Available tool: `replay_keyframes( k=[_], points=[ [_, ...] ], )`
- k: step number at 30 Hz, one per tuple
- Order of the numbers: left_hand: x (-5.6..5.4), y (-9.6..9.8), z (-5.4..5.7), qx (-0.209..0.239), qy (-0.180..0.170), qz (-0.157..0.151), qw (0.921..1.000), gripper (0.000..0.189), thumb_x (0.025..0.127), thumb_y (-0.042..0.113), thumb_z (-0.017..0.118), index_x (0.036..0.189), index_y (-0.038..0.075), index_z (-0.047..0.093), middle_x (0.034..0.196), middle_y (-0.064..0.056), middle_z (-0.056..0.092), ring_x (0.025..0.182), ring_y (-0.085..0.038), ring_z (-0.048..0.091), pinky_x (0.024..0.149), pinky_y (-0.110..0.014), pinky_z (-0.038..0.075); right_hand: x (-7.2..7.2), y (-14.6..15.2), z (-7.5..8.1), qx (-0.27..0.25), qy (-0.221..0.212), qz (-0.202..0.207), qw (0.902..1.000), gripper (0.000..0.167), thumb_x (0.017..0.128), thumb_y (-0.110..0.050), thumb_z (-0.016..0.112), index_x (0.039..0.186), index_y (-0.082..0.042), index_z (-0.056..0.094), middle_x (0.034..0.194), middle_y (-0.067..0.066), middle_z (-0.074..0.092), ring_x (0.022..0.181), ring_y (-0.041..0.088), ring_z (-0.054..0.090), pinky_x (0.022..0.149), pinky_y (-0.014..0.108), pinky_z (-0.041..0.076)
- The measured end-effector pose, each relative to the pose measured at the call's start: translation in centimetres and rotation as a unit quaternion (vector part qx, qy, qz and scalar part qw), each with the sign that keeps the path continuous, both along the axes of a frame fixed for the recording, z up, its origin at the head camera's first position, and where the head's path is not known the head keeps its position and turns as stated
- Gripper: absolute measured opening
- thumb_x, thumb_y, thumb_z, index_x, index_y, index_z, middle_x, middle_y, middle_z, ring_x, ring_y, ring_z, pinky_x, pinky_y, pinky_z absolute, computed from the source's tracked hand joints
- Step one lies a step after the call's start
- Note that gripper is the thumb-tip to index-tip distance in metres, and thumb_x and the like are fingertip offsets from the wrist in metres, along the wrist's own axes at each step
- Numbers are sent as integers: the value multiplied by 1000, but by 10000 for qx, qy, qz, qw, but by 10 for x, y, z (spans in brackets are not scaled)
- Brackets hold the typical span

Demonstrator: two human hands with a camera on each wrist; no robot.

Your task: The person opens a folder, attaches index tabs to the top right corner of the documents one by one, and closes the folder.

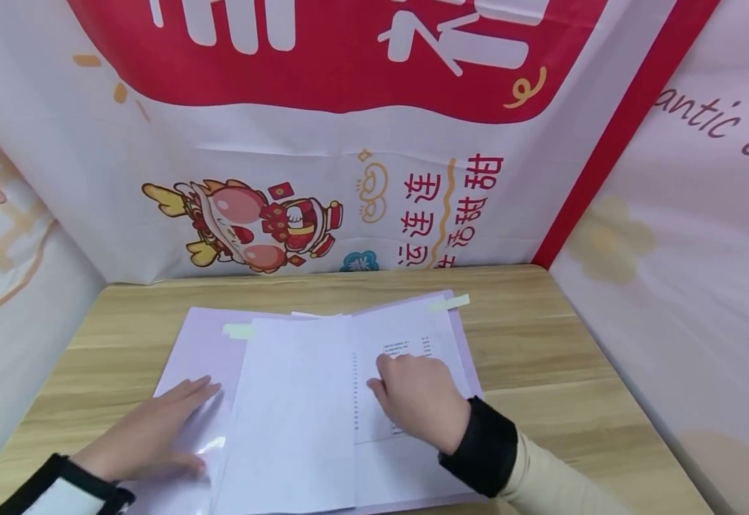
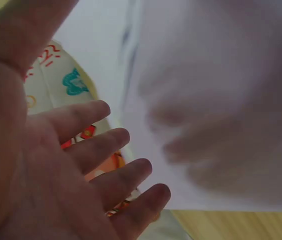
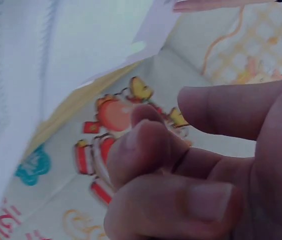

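Observation:
A pale purple folder [image 1: 181, 340] lies spread on the wooden table, with white papers inside. Its left sheet [image 1: 293, 411] looks blank, while the right sheet [image 1: 374, 465] carries small printed lines. Over the folder's left cover is my left hand [image 1: 149, 433], fingers spread and palm down; the left wrist view shows nothing in its palm. Above the printed right sheet hovers my right hand [image 1: 422, 393], covering some of the text. In the right wrist view its fingers [image 3: 156, 205] bend loosely, the thumb stands apart, and nothing is between them.
Pale tape-like strips [image 1: 239, 330] stick out at the papers' upper corners. Wooden table [image 1: 554, 400] surrounds the folder. A printed cloth [image 1: 284, 129] with red shapes and a cartoon figure hangs behind the table, and more cloth hangs at both sides.

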State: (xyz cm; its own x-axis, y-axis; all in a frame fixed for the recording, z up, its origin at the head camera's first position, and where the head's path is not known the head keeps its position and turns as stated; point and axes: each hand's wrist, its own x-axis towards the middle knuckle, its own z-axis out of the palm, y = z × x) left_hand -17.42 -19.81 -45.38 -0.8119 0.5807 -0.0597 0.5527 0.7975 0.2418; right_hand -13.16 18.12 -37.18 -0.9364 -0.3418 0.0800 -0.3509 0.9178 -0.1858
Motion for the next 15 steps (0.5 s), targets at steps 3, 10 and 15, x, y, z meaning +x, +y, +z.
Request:
replay_keyframes(
  k=[3, 10, 15],
  points=[
    [7, -12, -9, -4, -121, -43, 9999, 127, 48, 76, 78, 143, -5, 52, 148, -34, 44, 133, -58, 41, 99, -70, 40, 11, -19, 4, 400, 54, 128, 9991, 24, 99, -32, 68, 89, -10, 69, 61, -2, 56, 48, 10, 48, 44, 25, 39],
    [18, -20, -30, -214, -120, 201, 9995, 121, 49, 62, 91, 145, -1, 52, 151, -32, 42, 136, -56, 40, 101, -73, 36, 33, -99, -31, 1721, 481, 204, 9837, 33, 100, -46, 61, 79, -20, 66, 61, -3, 58, 52, 13, 55, 46, 28, 43],
    [24, -25, -48, -5, -209, 302, 9993, 114, 49, 48, 96, 143, -3, 54, 149, -33, 44, 134, -55, 42, 96, -73, 40, 39, -162, -67, 2127, -576, -191, 9752, 38, 95, -62, 56, 82, -30, 72, 61, -8, 60, 54, 8, 54, 56, 25, 45]
  ],
)
